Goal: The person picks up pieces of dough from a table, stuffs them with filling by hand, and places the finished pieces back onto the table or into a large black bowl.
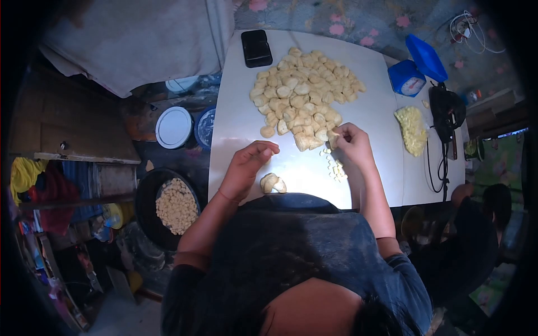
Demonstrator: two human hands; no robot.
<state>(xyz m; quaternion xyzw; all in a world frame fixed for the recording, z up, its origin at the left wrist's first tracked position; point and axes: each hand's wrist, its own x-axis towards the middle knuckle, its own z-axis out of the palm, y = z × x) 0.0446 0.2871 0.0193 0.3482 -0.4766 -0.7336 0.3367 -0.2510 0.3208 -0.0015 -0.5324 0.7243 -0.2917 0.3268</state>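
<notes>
A large heap of pale dough pieces (302, 89) lies on the white table (235, 95). At the heap's near right edge, my right hand (354, 144) is closed, pinching a flat dough piece (333, 140). My left hand (248, 165) is raised over the table, left of the heap's near end, with thumb and fingers pressed together. Something small and pale shows at its fingertips, too small to name. Small yellowish cubes (337, 171) are scattered below my right hand. Near the table's front edge, close to my body, sits a separate dough lump (273, 183).
A black wallet-like case (256, 48) lies at the back left. On the right are a blue scale (407, 78), a bag of yellow pieces (412, 130) and a black corded device (447, 112). A dark tub (144, 196) of small dough pieces stands at left; another person (471, 241) is at right.
</notes>
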